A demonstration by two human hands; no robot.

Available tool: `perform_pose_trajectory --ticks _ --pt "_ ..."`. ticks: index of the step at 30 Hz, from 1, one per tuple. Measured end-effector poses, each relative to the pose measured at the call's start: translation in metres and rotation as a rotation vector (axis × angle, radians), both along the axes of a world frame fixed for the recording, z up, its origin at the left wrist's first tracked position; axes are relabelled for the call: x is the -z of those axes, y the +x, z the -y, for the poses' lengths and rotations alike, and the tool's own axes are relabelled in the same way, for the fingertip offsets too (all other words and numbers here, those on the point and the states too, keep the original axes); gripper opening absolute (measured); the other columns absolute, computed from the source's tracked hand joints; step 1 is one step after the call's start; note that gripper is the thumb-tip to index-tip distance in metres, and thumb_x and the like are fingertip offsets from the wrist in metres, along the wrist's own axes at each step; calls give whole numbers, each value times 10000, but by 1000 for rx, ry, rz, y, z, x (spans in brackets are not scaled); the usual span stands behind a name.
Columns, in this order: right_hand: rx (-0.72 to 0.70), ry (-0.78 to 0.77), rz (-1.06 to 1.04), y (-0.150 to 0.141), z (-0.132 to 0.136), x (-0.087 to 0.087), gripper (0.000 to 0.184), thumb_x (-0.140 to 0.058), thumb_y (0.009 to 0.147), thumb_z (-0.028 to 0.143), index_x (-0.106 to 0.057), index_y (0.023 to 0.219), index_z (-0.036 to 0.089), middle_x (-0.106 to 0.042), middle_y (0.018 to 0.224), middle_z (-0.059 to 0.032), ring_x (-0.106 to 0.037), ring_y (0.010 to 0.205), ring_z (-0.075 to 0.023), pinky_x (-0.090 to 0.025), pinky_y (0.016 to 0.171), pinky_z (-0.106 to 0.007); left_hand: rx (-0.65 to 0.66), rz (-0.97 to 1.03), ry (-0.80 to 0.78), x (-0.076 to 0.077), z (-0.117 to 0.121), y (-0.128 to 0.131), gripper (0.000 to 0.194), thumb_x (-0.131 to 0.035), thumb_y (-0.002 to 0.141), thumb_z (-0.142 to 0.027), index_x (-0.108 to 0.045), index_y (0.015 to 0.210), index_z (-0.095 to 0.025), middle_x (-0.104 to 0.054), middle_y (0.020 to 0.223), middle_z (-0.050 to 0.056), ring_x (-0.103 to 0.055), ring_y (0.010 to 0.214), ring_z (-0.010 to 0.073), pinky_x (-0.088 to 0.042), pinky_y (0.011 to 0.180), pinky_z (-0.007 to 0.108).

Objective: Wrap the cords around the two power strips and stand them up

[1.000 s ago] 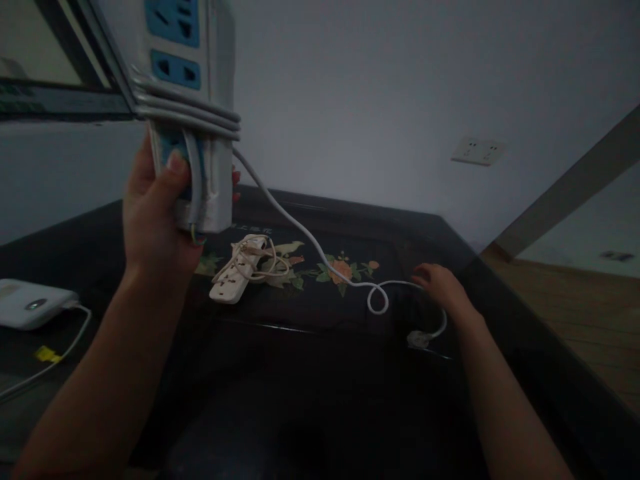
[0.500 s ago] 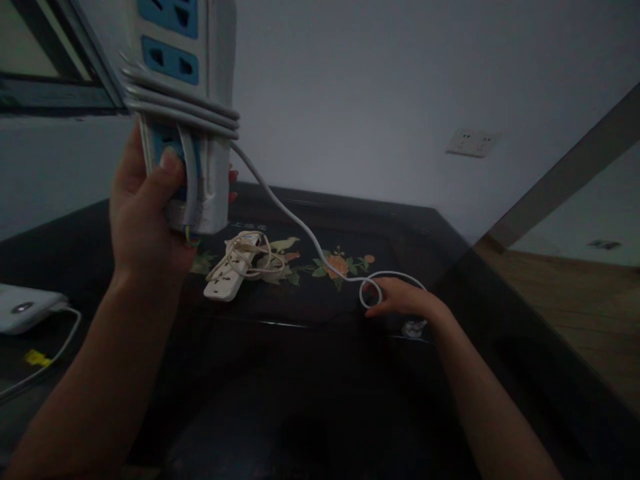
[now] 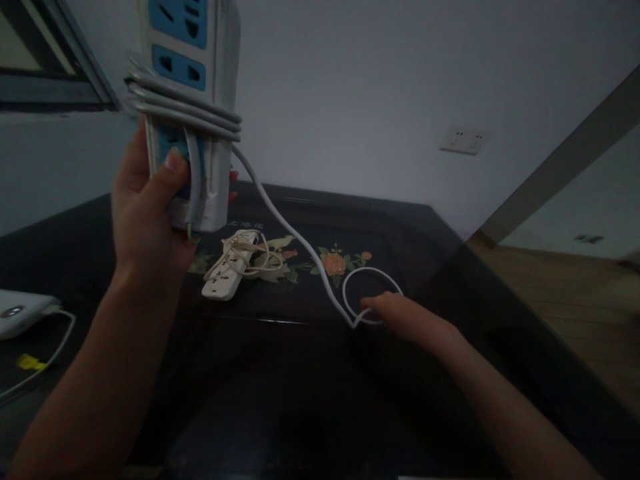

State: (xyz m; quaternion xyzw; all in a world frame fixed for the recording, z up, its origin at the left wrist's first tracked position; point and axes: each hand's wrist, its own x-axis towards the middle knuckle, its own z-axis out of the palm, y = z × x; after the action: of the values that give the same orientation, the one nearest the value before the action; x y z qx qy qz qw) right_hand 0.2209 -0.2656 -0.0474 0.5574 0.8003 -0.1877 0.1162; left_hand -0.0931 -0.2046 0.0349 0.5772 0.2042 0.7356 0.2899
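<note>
My left hand (image 3: 150, 200) grips the lower end of a white power strip (image 3: 227, 73) with blue socket panels, raised upright at the upper left. Several turns of its light grey cord (image 3: 187, 110) wrap around the strip's middle. From there the cord runs down to the right, toward my right hand (image 3: 395, 313), which is closed on it low over the dark surface. Beside those fingers the cord bends sharply and forms a loose loop. Small coloured wires poke out at the strip's bottom end.
A second, smaller white power strip (image 3: 223, 283) lies with its cord bundled on the black flower-decorated tabletop (image 3: 300, 373). At left rests a white device (image 3: 25, 313) with a cable and yellow tag (image 3: 31, 362). A wall socket (image 3: 464, 140) is on the wall behind.
My right hand has moved slightly down and toward me, and the cord's loop beside it has grown wider. My left hand and the wrapped strip have barely shifted.
</note>
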Motion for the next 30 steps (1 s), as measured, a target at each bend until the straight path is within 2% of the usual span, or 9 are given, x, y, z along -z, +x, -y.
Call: perform_pose_trajectory --ticks 4,8,11,13,15,17,21,26,30 --pt "-29 -156 -149 5 38 -7 354 -555 804 73 -631 1106 241 -695 1011 -54 -651 942 -196 -457 785 -267 32 -31 -57 -2 9 2 347 -672 814 -313 -597 1147 -248 -691 1023 -70 -666 762 127 -594 570 196" --pt "96 -285 -342 33 52 -6 504 -717 720 264 -575 1203 259 -671 945 -17 -635 823 -177 -468 684 -249 50 -22 -56 -2 14 4 374 -674 814 -320 -600 1170 -231 -686 1018 -42 -660 762 151 -590 571 224" --pt "290 -6 -336 60 52 10 355 -635 799 353 -584 1126 223 -651 927 -41 -619 812 -182 -464 692 -271 58 -24 -53 -1 14 6 370 -684 807 -324 -612 1162 -246 -687 1011 -46 -659 757 152 -592 584 238" --pt "406 223 -200 74 51 27 383 -665 767 376 -562 1091 199 -640 1017 -88 -623 865 -217 -456 704 -297 62 -30 -52 0 14 8 368 -683 807 -319 -613 1163 -254 -690 1013 -53 -661 759 152 -594 585 241" --pt "461 289 -90 83 50 46 389 -682 747 390 -548 1063 206 -634 1073 -105 -634 893 -235 -452 701 -304 68 -30 -59 0 15 10 364 -678 811 -309 -612 1164 -248 -694 1014 -56 -662 750 148 -595 578 237" --pt "475 279 -54 89 48 61 318 -661 771 369 -546 1015 200 -659 996 -92 -645 854 -231 -445 676 -298 82 -29 -69 0 16 11 360 -672 817 -295 -605 1165 -233 -692 1015 -55 -664 739 142 -595 567 234" --pt "448 242 -36 101 28 68 157 -610 822 282 -576 950 198 -676 844 -42 -646 766 -191 -423 628 -264 111 -32 -53 -1 16 12 338 -674 816 -292 -610 1139 -217 -693 990 -44 -671 723 139 -586 541 223" --pt "396 242 -7 108 -25 56 206 -612 832 167 -630 1032 213 -676 886 -19 -634 816 -150 -452 710 -257 112 17 -112 2 16 17 334 -697 792 -293 -634 1114 -234 -713 942 -26 -695 785 179 -602 631 272" --pt "437 299 35 89 -65 48 260 -560 913 327 -603 1105 156 -649 1023 -49 -628 893 -166 -514 803 -370 162 46 -190 4 19 26 431 -754 734 -325 -621 1133 -231 -717 1027 14 -701 928 259 -617 719 351"
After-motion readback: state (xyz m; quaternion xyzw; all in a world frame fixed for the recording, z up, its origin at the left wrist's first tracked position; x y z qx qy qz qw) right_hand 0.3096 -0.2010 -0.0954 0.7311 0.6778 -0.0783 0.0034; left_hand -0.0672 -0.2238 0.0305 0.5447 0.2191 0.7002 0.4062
